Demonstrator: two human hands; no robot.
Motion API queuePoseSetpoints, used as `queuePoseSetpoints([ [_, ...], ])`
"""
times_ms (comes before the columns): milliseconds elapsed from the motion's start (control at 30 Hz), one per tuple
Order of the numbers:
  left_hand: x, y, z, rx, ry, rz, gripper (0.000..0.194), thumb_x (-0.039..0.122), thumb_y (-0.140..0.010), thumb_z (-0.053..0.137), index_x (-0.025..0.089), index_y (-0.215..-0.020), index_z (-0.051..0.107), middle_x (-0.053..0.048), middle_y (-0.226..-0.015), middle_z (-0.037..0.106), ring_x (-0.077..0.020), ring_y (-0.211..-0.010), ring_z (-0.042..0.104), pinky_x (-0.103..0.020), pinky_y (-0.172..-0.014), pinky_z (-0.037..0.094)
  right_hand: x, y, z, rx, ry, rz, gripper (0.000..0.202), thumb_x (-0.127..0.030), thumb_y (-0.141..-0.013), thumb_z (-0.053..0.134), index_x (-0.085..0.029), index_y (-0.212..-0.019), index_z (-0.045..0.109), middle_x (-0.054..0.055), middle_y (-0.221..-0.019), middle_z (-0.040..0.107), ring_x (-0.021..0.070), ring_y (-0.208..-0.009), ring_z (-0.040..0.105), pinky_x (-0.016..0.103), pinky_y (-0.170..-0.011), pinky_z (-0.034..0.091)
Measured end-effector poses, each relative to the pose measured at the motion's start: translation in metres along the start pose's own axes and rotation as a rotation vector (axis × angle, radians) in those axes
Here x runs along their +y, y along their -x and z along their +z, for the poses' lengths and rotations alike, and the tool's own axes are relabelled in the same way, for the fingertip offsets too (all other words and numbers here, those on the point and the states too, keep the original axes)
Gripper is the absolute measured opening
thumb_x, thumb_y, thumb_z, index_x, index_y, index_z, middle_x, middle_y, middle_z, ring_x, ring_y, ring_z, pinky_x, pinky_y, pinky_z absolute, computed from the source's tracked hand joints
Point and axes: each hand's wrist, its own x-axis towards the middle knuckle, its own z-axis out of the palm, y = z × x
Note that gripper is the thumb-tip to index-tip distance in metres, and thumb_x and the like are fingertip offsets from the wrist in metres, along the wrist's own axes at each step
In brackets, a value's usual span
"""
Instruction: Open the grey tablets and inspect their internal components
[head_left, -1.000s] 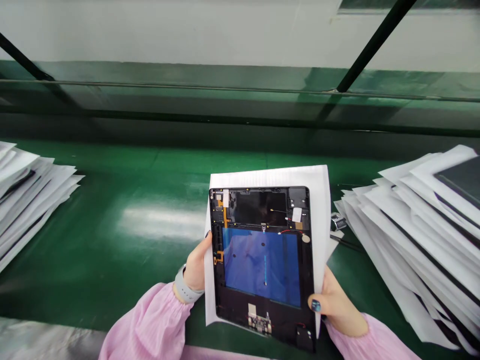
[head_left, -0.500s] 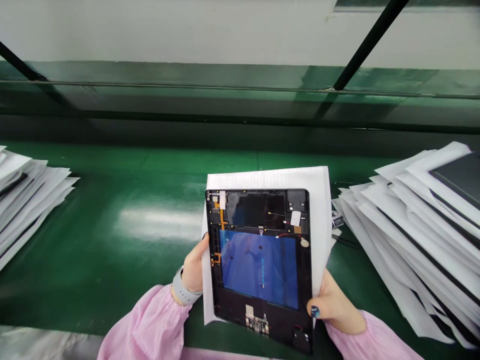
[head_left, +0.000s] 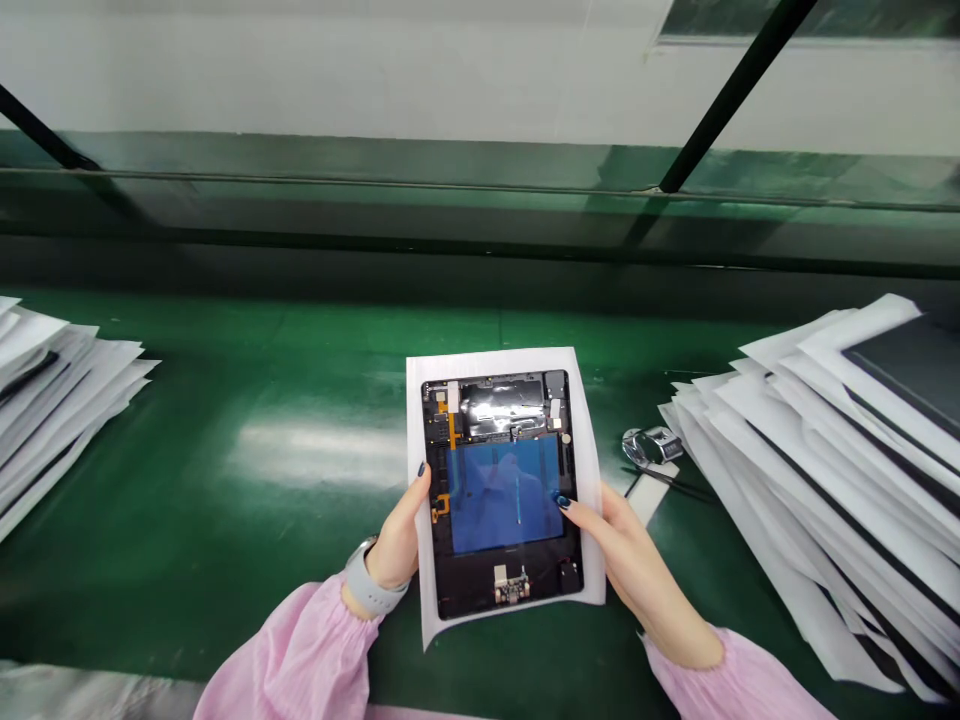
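No brand or writing clear enough to read anywhere.

Held in the middle, above the green table (head_left: 225, 450): an open tablet (head_left: 501, 490) with its back off, lying on a white foam sheet (head_left: 585, 470). Black flat frame, rounded corners. Shiny blue rectangle in the middle, crinkly silver foil near the top, thin orange strip down the left side, small gold connector at the bottom.

Left hand (head_left: 397, 545) gripping the left edge of sheet and tablet, thumb on top, dark painted nail. Grey watch band on that wrist, pink soft sleeve.

Right hand (head_left: 626, 560) holding the right edge, fingers stretched out, fingertip (head_left: 562, 502) resting on the blue part.

To the right: a tall slanting stack (head_left: 825, 470) of white sheets with dark flat panels between them. Just beside it, a small shiny metal tool (head_left: 649, 443) on the table.

Far left: another stack (head_left: 52, 390) of the same white sheets, fanned out.

Table smooth and glossy, with bright light reflected on it.
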Motion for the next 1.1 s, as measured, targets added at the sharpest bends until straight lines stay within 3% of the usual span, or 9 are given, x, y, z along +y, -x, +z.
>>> queuePoseSetpoints([
  [367,-0.001,0.001,-0.005,0.015,0.008,-0.003,0.047,0.055,-0.074,0.077,0.023,-0.108,0.078,-0.004,-0.109,0.078,-0.0306,-0.105,0.071,-0.044,-0.110,0.046,-0.001,0.005,-0.001,-0.056,-0.008,-0.112,0.046,-0.056,-0.081,0.073,-0.024,-0.114,0.072,0.007,-0.117,0.074,0.0312,-0.116,0.065,0.035,-0.093,0.054],
  [467,0.001,0.001,-0.004,0.000,0.025,-0.022,0.048,0.055,-0.075,0.076,0.023,-0.110,0.077,-0.005,-0.113,0.077,-0.0324,-0.109,0.070,-0.046,-0.109,0.046,-0.003,0.007,-0.001,-0.074,0.010,-0.127,0.047,-0.059,-0.082,0.072,-0.023,-0.112,0.072,0.007,-0.112,0.075,0.0312,-0.111,0.067,0.038,-0.094,0.055],
  [633,0.004,0.002,0.001,-0.040,0.048,-0.045,0.040,0.052,-0.073,0.078,0.024,-0.101,0.080,-0.003,-0.101,0.080,-0.0346,-0.115,0.066,-0.048,-0.115,0.038,-0.003,0.010,-0.002,-0.099,0.010,-0.124,0.047,-0.058,-0.084,0.070,-0.023,-0.115,0.072,0.007,-0.110,0.075,0.0293,-0.102,0.069,0.038,-0.092,0.056],
  [833,0.001,-0.001,-0.003,0.073,0.007,-0.043,0.043,0.055,-0.075,0.075,0.021,-0.101,0.080,-0.007,-0.113,0.077,-0.0365,-0.126,0.059,-0.050,-0.115,0.038,-0.007,0.007,0.001,-0.092,0.052,-0.101,0.045,-0.057,-0.085,0.068,-0.022,-0.113,0.070,0.007,-0.109,0.075,0.0313,-0.107,0.067,0.039,-0.093,0.054],
  [900,-0.001,-0.006,-0.005,0.160,-0.121,0.056,0.043,0.056,-0.080,0.069,0.020,-0.102,0.079,-0.006,-0.118,0.075,-0.0348,-0.132,0.053,-0.046,-0.117,0.035,-0.007,0.002,0.003,-0.062,0.104,-0.100,0.040,-0.053,-0.086,0.065,-0.020,-0.110,0.069,0.008,-0.108,0.074,0.0311,-0.105,0.067,0.040,-0.093,0.054],
  [1033,-0.003,-0.014,-0.009,0.377,-0.582,0.373,0.039,0.046,-0.085,0.067,0.021,-0.114,0.073,-0.004,-0.135,0.066,-0.0301,-0.142,0.041,-0.039,-0.122,0.024,-0.003,-0.008,0.006,-0.002,0.349,-0.182,0.027,-0.041,-0.090,0.054,-0.019,-0.099,0.065,0.008,-0.096,0.073,0.0286,-0.093,0.067,0.040,-0.087,0.054],
  [1100,-0.003,-0.016,-0.011,0.386,-0.693,0.421,0.045,0.041,-0.088,0.064,0.022,-0.128,0.063,-0.004,-0.145,0.058,-0.0290,-0.143,0.039,-0.040,-0.121,0.025,-0.001,-0.011,0.007,0.030,0.530,-0.232,0.023,-0.038,-0.091,0.049,-0.020,-0.094,0.063,0.006,-0.088,0.071,0.0262,-0.085,0.067,0.038,-0.081,0.054],
])
